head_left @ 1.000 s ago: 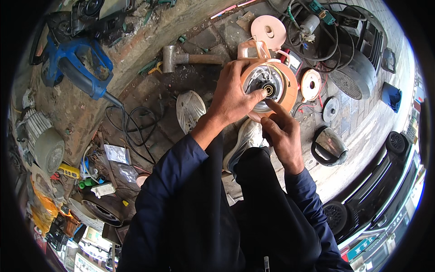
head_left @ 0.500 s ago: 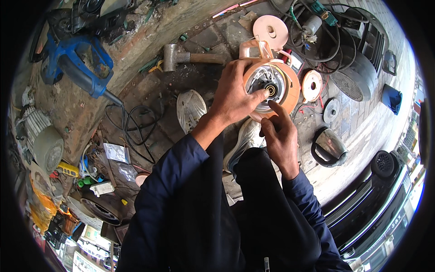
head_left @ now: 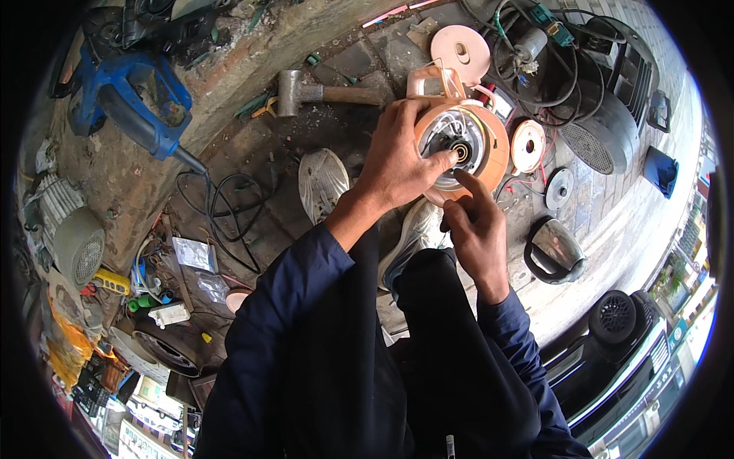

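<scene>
An orange-pink electric kettle (head_left: 498, 145) is held bottom up in front of me, with wires and metal parts showing in its opened base. My left hand (head_left: 401, 164) grips its left side, the thumb pressing on the round black connector (head_left: 461, 152) with brass-coloured rings. My right hand (head_left: 480, 241) is at the kettle's near rim. Its index fingertip touches the connector's lower edge, and the other fingers are curled in; whatever they may hold is hidden. Just beyond the kettle's handle lies a pink round cover (head_left: 475, 57) with an oval hole.
A hammer (head_left: 329, 94) lies beyond my left hand. Right of the kettle are a pink ring-shaped base (head_left: 527, 145), a grey disc (head_left: 560, 187), a steel kettle (head_left: 556, 249) and tangled cables (head_left: 569, 84). A blue power tool (head_left: 134, 107) and its cord are at left; parked vehicles stand lower right.
The hands and kettle sit very slightly further right in the picture. Both hands keep nearly the same hold, and the vehicles at lower right have shifted in view.
</scene>
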Demonstrator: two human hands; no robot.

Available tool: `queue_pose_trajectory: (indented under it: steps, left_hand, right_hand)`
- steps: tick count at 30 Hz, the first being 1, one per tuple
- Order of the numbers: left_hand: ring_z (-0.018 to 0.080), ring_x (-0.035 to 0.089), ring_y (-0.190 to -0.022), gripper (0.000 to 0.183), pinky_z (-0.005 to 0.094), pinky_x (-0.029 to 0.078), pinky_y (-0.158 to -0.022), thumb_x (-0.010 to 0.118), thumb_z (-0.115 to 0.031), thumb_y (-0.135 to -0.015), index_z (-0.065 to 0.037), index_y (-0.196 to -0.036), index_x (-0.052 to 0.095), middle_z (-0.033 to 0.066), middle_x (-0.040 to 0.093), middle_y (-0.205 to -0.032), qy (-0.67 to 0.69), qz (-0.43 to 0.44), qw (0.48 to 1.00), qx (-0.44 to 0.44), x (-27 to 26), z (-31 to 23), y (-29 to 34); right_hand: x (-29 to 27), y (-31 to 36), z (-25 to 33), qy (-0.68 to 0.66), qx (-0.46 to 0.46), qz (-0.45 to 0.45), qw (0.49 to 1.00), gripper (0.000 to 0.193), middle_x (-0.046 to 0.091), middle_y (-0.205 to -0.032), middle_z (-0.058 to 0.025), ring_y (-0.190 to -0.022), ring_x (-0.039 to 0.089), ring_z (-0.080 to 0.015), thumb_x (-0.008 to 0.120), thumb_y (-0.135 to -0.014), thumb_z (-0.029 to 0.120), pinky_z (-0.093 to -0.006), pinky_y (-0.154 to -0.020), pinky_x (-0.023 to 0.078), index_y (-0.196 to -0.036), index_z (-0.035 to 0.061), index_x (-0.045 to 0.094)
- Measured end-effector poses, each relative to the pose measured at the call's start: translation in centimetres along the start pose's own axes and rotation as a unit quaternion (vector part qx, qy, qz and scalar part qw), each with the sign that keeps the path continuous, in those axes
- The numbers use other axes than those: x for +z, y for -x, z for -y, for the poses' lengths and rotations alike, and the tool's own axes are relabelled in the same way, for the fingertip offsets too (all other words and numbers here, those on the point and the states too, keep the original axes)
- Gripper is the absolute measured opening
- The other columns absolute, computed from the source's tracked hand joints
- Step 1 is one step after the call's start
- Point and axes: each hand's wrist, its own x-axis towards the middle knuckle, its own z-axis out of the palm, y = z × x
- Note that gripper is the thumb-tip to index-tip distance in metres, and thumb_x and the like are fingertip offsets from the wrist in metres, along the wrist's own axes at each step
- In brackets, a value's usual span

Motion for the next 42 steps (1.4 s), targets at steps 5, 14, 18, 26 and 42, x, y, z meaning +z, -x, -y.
queue_pose_trajectory:
  steps: [5, 14, 18, 26, 42]
  left_hand:
    - [0.0372, 0.057, -0.135, 0.071, 0.0490, 0.045, -0.118, 0.089, -0.014, -0.086, -0.001, -0.148, 0.055, 0.0206, 0.058, -0.142, 0.009, 0.001, 1.000, -0.002, 0.00, 0.01, 0.00]
    - [0.0372, 0.057, -0.135, 0.072, 0.0488, 0.044, -0.118, 0.090, -0.014, -0.085, -0.001, -0.147, 0.056, 0.0206, 0.058, -0.142, 0.009, -0.002, 1.000, -0.011, -0.07, 0.00, -0.02]
    - [0.0372, 0.057, -0.135, 0.072, 0.0486, 0.044, -0.118, 0.090, -0.015, -0.085, -0.001, -0.147, 0.056, 0.0206, 0.059, -0.142, 0.004, -0.003, 1.000, 0.008, -0.07, 0.02, -0.02]
    - [0.0376, 0.057, -0.136, 0.072, 0.0484, 0.044, -0.119, 0.090, -0.015, -0.086, -0.001, -0.147, 0.056, 0.0208, 0.058, -0.142, 0.005, -0.002, 1.000, 0.005, -0.05, 0.07, 0.01]
    - [0.0373, 0.057, -0.135, 0.072, 0.0478, 0.045, -0.119, 0.089, -0.013, -0.085, -0.002, -0.148, 0.056, 0.0202, 0.059, -0.141, 0.008, -0.003, 1.000, -0.011, 0.00, 0.06, -0.04]
  right_hand:
    - [-0.15, 0.25, 0.08, -0.014, -0.018, 0.008, 1.000, 0.051, 0.066, -0.082, -0.0036, -0.071, 0.061, -0.0083, 0.062, -0.108, 0.002, -0.0249, -0.063, 0.048, -0.157, -0.0085, 0.052]
    - [0.34, -0.02, -0.13, 0.056, -0.052, -0.014, 0.997, 0.051, 0.071, -0.083, -0.0083, -0.074, 0.065, -0.0104, 0.065, -0.103, 0.001, -0.0290, -0.069, 0.054, -0.152, -0.0121, 0.055]
    - [0.40, 0.38, 0.03, -0.028, -0.048, -0.014, 0.998, 0.048, 0.066, -0.082, -0.0056, -0.075, 0.064, -0.0106, 0.061, -0.105, 0.000, -0.0269, -0.070, 0.051, -0.152, -0.0108, 0.056]
    - [0.48, -0.01, 0.08, 0.078, -0.058, -0.026, 0.995, 0.050, 0.070, -0.077, -0.0113, -0.070, 0.064, -0.0119, 0.064, -0.099, -0.001, -0.0309, -0.067, 0.053, -0.147, -0.0127, 0.058]
    - [0.32, 0.51, 0.06, -0.008, -0.040, -0.016, 0.999, 0.053, 0.068, -0.083, -0.0065, -0.072, 0.063, -0.0105, 0.059, -0.106, 0.000, -0.0275, -0.067, 0.051, -0.156, -0.0131, 0.051]
